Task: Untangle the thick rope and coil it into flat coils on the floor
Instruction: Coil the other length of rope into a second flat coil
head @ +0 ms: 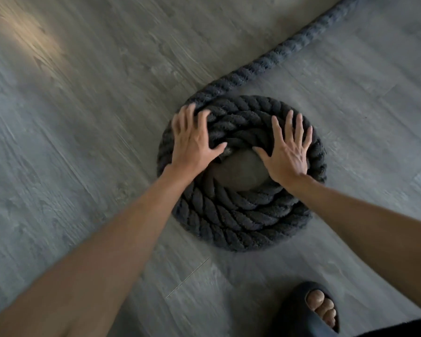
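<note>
A thick dark grey twisted rope lies in a flat round coil of about three turns on the floor, with a bare patch of floor in its centre. Its free length runs from the coil's upper left edge away to the top right corner. My left hand lies on the coil's left side, fingers spread and bent slightly over the outer turns. My right hand presses flat on the coil's right side with straight, spread fingers.
The grey wood-pattern floor spreads all round the coil. My foot in a black open-toed slipper stands at the bottom right, below the coil. A dark edge shows at the bottom right corner.
</note>
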Demonstrator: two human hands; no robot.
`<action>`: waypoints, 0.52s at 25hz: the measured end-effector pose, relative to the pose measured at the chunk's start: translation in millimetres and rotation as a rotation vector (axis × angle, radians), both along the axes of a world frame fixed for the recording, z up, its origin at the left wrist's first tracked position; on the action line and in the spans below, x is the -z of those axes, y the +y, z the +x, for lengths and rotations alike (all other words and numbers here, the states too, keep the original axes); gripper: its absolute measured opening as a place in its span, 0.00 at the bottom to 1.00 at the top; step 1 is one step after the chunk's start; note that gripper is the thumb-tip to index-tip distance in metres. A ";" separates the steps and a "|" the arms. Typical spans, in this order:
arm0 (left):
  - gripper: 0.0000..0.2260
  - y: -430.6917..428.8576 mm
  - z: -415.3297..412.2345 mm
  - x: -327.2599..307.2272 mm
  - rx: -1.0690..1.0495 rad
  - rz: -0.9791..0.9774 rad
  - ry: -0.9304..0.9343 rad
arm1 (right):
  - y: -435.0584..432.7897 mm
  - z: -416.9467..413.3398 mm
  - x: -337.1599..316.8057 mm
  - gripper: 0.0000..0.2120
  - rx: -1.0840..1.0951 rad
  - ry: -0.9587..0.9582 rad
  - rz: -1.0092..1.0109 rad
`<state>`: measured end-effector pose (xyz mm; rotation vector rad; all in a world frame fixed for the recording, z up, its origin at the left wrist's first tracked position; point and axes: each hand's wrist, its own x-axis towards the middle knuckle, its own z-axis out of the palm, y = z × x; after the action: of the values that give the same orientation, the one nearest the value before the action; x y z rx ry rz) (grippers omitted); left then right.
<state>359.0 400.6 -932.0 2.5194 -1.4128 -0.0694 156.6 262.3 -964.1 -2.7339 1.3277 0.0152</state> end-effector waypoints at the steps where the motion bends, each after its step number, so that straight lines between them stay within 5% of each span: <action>1: 0.41 -30.9 7.4 -1.3 0.102 0.080 0.030 | -18.3 -1.6 -0.7 0.42 -0.064 0.024 -0.002; 4: 0.53 -94.4 15.7 -1.1 0.238 0.302 0.046 | -68.6 -3.4 -5.0 0.43 -0.218 0.070 0.003; 7: 0.54 -106.2 4.2 4.3 0.214 0.305 0.026 | -92.7 -6.1 -9.4 0.44 -0.277 0.098 -0.003; 13: 0.49 -101.8 0.9 -0.7 0.092 0.312 0.168 | -13.0 -46.3 -4.4 0.47 0.544 -0.098 0.081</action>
<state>359.9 298.8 -931.2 2.6093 -1.5497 -0.5448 110.3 249.3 -959.7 -2.1914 1.9364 -0.1027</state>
